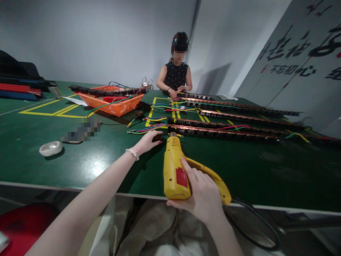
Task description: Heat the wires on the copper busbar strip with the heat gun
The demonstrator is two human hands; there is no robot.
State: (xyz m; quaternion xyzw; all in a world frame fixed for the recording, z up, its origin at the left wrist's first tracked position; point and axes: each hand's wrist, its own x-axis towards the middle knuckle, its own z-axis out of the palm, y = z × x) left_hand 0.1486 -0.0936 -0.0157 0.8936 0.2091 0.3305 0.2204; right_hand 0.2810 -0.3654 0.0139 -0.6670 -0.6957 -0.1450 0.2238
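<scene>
Right hand (202, 190) wraps fingers round yellow plastic heat gun (173, 172) | Left hand (147, 143): thumb spread, pinch unclear, near multicoloured insulated wires (153, 127) | Progress: apparently midway; gray nozzle (173, 134) faces nearest black-and-copper strip (213, 133); which strips beyond the fingers are finished cannot be told

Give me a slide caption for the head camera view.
Right hand holding a yellow heat gun, left hand near the colored wires.
</scene>
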